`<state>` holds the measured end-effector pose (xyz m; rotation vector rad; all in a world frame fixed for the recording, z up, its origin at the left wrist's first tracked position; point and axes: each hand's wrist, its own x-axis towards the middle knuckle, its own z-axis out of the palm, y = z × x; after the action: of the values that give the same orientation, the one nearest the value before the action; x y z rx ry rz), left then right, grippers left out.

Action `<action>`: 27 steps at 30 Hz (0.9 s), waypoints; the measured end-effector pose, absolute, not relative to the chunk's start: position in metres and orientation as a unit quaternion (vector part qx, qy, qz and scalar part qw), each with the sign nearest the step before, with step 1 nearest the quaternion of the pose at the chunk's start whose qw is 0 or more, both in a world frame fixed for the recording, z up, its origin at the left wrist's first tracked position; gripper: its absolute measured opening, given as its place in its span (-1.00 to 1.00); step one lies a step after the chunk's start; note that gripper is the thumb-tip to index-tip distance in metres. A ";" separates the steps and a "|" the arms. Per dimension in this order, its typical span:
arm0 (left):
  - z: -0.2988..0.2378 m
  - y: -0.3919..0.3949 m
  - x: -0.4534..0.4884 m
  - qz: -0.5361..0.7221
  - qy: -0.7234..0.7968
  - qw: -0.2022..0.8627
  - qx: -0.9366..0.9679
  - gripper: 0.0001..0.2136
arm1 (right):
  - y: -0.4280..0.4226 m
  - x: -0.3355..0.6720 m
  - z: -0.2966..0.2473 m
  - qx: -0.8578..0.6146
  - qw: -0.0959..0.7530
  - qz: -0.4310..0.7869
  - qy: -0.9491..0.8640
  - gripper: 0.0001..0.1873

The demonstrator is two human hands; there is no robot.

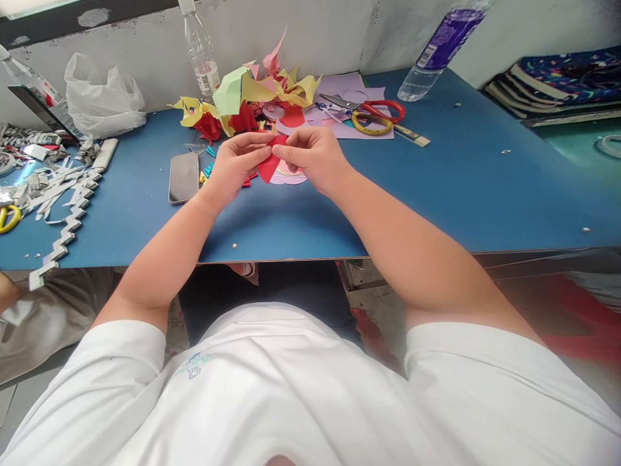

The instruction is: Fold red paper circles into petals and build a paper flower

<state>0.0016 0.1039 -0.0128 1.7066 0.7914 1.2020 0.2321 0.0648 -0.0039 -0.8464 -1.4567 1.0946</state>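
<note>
Between my two hands I hold a small piece of red paper [268, 169] above the table's near half. My left hand [237, 162] pinches its left side with thumb and fingers. On the other side, the thumb and curled fingers of my right hand [315, 158] grip its upper edge. The paper looks folded, but its exact shape is partly hidden by my fingers. Beneath it lie pale round paper pieces [291, 177] and small coloured bits. A pile of yellow, red, pink and green cut paper [264, 90] stands just beyond my hands.
A phone [184, 178] lies left of my hands. Scissors [373, 116], a cutter knife [411, 135] and purple paper [339, 84] lie at the back. Bottles [200, 55] and a white plastic bag [101, 97] stand by the wall. A folded paper chain [72, 223] reaches the table's left front edge.
</note>
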 end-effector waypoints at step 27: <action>-0.009 0.099 0.004 0.489 0.327 0.432 0.684 -0.65 | 0.072 0.232 -0.013 -0.365 0.539 0.454 -0.608 -0.33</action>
<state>0.0038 0.0986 -0.0088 1.7045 0.8146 1.2185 0.2318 0.0717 -0.0129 -0.8684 -1.4451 1.0796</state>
